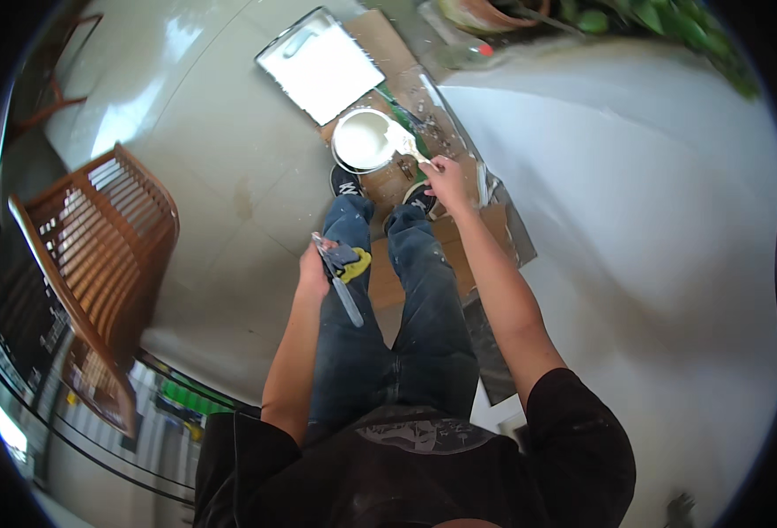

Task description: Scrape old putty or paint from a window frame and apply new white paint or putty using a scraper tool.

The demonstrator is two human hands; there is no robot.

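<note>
My right hand (pixel 446 183) is closed on the handle of a paintbrush (pixel 402 139), whose head is coated in white paint. The brush head is at the right rim of a round bucket (pixel 337 150) of white paint, on the floor in front of my shoes. Lower and to the left, my left hand (pixel 314 269) grips a grey and yellow tool (pixel 343 262) with a long pale grey bar pointing down; its exact kind is unclear. That tool is in front of my left leg, apart from the bucket.
Behind the bucket lies a paint tray (pixel 322 70) filled with white. Spattered cardboard (pixel 388 53) covers floor along the white wall (pixel 617 202). A slatted wooden chair (pixel 111 238) stands at left. A potted plant (pixel 485 13) and a red-capped bottle (pixel 469 55) are at the far right.
</note>
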